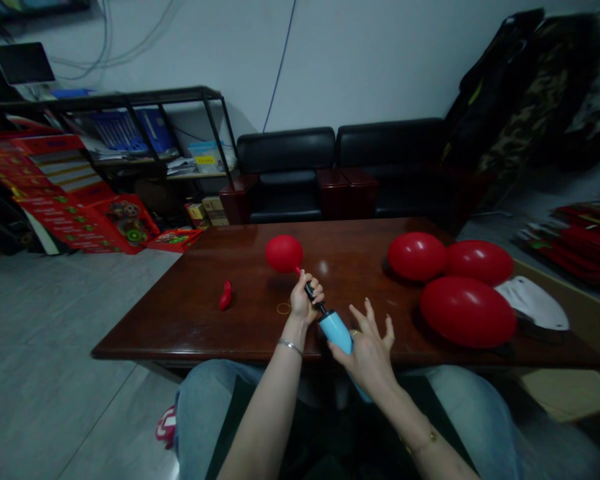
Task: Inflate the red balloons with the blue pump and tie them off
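A light-blue hand balloon pump (336, 331) with a black end slants over the table's near edge. My left hand (304, 301) is closed around its black end, and by the fingertips is the neck of a partly inflated red balloon (284, 253). My right hand (370, 353) holds the blue barrel, the thumb lying across it while the other fingers stretch out apart. The palm hides part of the barrel. To the left, a limp red balloon (225, 295) lies on the wood. A thin yellowish ring (283, 309) is close to my left hand.
Several inflated red balloons (467, 312) rest at the right of the brown table (180, 333), beside a white item (535, 303). Black armchairs (287, 153) stand behind it. Red boxes (70, 200) are stacked at the left by a shelf (180, 93).
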Demonstrator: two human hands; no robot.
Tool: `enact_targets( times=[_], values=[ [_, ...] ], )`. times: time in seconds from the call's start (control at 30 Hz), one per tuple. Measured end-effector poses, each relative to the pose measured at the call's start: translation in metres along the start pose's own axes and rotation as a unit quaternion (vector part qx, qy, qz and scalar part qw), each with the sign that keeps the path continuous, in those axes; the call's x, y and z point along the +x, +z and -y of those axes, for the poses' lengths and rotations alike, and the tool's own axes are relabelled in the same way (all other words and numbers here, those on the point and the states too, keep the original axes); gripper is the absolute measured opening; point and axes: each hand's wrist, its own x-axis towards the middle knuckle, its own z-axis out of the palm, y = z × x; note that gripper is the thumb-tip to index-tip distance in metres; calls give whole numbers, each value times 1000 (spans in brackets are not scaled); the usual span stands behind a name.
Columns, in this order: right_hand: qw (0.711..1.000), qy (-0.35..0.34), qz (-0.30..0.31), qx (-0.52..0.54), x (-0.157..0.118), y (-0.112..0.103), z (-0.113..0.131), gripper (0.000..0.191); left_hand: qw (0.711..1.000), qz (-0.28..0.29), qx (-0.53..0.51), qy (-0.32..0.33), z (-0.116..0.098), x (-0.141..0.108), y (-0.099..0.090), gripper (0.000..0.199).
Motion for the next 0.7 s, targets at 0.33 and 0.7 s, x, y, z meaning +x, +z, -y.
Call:
enact_targets(
  times=[0.33, 0.7],
  values=[
    [1000, 5, 11, 7, 1, 1, 8, 29, 999, -21, -14, 21, -8, -1, -8, 34],
    [1000, -8, 4, -21, -43, -9, -11, 24, 998, -16, -52, 39, -17, 1, -11, 33]
  ],
)
